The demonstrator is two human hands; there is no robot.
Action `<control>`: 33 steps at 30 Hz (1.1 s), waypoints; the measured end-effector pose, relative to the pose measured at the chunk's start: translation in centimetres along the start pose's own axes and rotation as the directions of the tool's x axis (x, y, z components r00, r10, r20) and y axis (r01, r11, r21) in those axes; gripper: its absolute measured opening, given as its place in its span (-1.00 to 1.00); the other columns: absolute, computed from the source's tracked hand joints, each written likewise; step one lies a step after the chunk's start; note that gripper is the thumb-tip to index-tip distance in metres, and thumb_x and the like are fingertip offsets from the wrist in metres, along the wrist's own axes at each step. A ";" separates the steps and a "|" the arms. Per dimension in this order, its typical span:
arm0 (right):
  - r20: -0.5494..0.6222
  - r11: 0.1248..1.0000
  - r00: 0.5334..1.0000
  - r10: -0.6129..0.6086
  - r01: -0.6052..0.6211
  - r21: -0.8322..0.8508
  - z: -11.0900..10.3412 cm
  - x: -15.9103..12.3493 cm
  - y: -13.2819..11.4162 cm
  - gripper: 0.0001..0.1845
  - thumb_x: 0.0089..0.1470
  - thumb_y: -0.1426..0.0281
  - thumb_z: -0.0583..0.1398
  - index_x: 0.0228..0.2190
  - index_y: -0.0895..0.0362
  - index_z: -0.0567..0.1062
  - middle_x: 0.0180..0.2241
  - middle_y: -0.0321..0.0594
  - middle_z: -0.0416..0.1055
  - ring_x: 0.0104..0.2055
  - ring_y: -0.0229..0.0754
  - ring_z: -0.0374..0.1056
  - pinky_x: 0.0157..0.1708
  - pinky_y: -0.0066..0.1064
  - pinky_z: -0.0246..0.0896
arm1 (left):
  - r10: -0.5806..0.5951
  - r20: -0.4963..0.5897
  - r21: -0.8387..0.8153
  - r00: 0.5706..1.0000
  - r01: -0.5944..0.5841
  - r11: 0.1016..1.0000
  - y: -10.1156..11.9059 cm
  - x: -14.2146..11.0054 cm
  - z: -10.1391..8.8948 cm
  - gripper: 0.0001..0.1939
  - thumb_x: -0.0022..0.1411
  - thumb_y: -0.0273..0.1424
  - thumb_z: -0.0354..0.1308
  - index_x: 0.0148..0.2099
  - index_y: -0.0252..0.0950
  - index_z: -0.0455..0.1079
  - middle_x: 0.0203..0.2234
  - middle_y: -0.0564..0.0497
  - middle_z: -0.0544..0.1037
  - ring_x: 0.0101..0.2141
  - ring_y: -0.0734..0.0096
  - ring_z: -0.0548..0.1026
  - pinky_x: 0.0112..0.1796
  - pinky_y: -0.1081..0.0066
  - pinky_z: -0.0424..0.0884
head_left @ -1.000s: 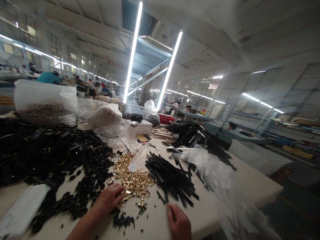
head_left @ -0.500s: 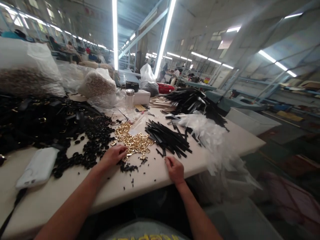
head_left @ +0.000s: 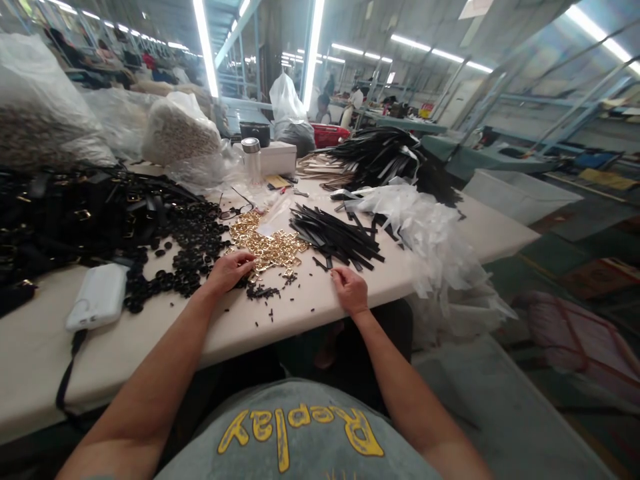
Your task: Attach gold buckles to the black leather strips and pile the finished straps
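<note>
My left hand (head_left: 230,271) rests at the near left edge of a pile of gold buckles (head_left: 273,248), its fingers curled together; whatever they may hold is hidden. On the table's near side, my right hand (head_left: 351,291) is closed in a pinch, and what lies between its fingertips is too small to make out. Just beyond it lies a bundle of black straps (head_left: 340,235), with a short black strip (head_left: 320,264) close to the fingertips. Small black bits (head_left: 263,292) are scattered between the hands. Round black pieces (head_left: 193,257) are heaped left of the buckles.
Strapwork with buckles (head_left: 85,207) is piled far left, near a white power bank (head_left: 97,297) with a cable. Glasses (head_left: 237,210), a bottle (head_left: 251,160) and filled plastic bags (head_left: 180,133) stand behind. Plastic film (head_left: 425,233) hangs over the right edge.
The view has tilted down, bringing my forearms and shirt into sight. Both hands keep nearly the same places beside the buckles and straps.
</note>
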State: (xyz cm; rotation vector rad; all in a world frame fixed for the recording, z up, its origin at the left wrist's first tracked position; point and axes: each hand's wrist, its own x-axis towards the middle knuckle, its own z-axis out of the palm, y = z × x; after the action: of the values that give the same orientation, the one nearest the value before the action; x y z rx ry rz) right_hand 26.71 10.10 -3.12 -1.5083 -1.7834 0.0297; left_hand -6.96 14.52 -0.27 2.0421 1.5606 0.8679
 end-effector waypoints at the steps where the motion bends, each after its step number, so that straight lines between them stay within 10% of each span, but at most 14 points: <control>1: -0.001 1.000 1.000 -0.001 0.001 -0.002 0.0 0.0 0.0 -0.76 0.19 0.32 0.08 -0.31 0.10 0.54 -0.33 -0.20 0.54 -0.29 -0.16 0.43 -0.22 -0.43 0.23 | 0.003 -0.005 -0.001 1.000 -0.003 1.000 0.0 0.0 0.0 -0.71 0.17 -0.19 0.11 -0.22 -0.25 0.54 -0.33 -0.02 0.62 -0.34 0.29 0.52 -0.26 0.38 0.37; 33: 0.017 0.999 0.999 -0.041 0.040 0.024 -0.1 -0.3 0.9 -0.75 0.24 0.30 0.05 -0.28 0.10 0.51 -0.34 -0.20 0.54 -0.30 -0.16 0.44 -0.22 -0.41 0.23 | 0.029 -0.008 0.050 1.000 -0.028 0.998 -0.2 0.5 0.9 -0.76 0.20 -0.26 0.08 -0.22 -0.21 0.53 -0.27 -0.03 0.61 -0.29 0.28 0.54 -0.23 0.38 0.38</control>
State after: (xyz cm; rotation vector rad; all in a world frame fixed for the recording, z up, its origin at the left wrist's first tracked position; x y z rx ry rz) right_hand 27.46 10.08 -3.67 -1.4587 -1.8209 0.0436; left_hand -6.41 15.07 -0.89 2.1031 1.5763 0.8571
